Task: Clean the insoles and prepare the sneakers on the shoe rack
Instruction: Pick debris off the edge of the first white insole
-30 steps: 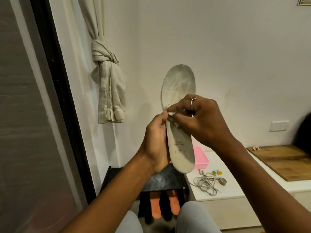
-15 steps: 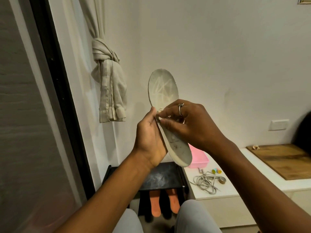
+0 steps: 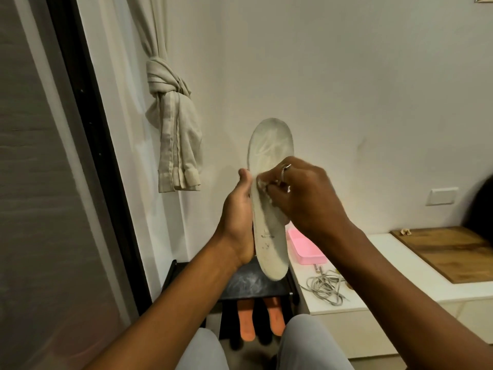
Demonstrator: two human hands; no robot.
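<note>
Tilted before, the flat pale insole [image 3: 269, 236] stands upright; left hand [image 3: 237, 222] grips its edge, right hand [image 3: 306, 198] pinches a white wad [image 3: 262, 184].

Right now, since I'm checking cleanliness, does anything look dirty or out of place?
Dark smudges mark the insole near its heel, in the left hand; the right hand pinches a white wad; grey laces lie tangled on the counter.

White counter [image 3: 380, 241] bears pink tray [image 3: 306, 249], tangled grey laces [image 3: 324, 287], wooden board [image 3: 458, 252].
</note>
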